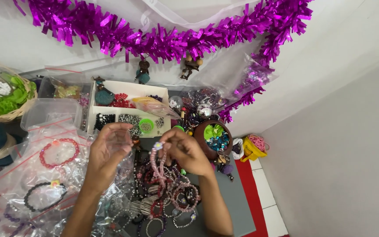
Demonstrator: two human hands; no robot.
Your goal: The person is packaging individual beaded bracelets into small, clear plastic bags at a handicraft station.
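Holding a pink bead bracelet (158, 159) pinched shut in right hand (185, 151); left hand (108, 151) loosely curled around a clear bag (119, 139). Bracelet not bagged yet. Loose bracelet pile (167, 197) at 6 o'clock on worktop (237, 206).

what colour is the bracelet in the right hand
Pale pink beads, with a small flower charm: the bracelet hangs from the right hand, head view.

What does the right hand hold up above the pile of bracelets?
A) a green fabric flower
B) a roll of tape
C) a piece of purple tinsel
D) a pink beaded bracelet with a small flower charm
D: the right hand pinches a pink beaded bracelet that hangs from its fingers, with a small flower charm at the top.
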